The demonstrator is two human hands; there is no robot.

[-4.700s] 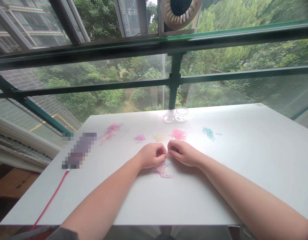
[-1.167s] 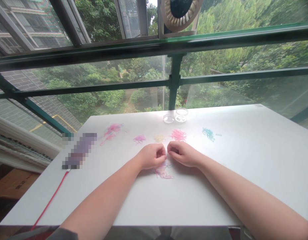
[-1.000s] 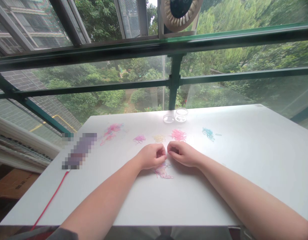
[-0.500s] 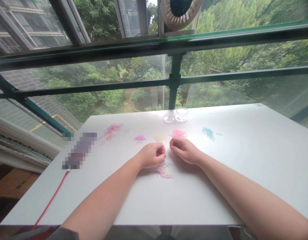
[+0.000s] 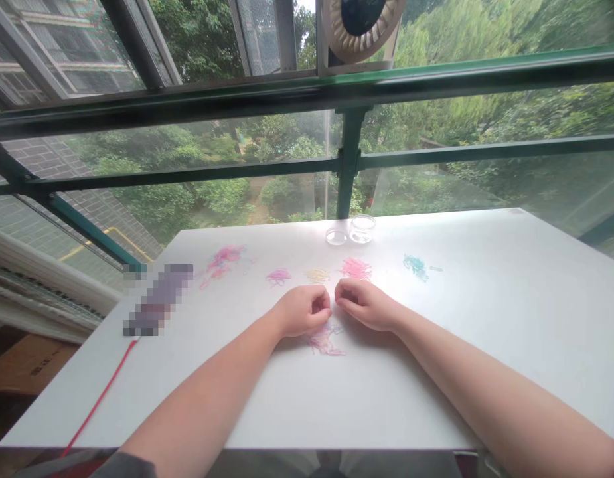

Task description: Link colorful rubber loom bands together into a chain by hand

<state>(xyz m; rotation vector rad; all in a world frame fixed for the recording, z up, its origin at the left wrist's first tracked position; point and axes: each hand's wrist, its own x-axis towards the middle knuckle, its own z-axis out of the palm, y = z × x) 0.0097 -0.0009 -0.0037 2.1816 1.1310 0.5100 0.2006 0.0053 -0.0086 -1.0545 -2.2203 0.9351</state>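
Note:
My left hand is curled in a pinch just above a mixed pile of thin, rubber-band-like loops, covering its upper left part. Close beside it, fingertips a small gap apart, my right hand is pinched too; anything between either hand's fingers is too small to see. Beyond the hands lie sorted little heaps of loops: purple, yellow, pink and teal. A larger mixed pile, mostly pink, spreads out at the left.
An open clear jar and a clear round lid stand at the far edge of the white table. On the left lies a pixelated dark object with a red cord. Green railings run behind the table.
My right hand has shifted slightly left and nearer to me, closing on the left hand. The left hand is almost still, and the piles look the same.

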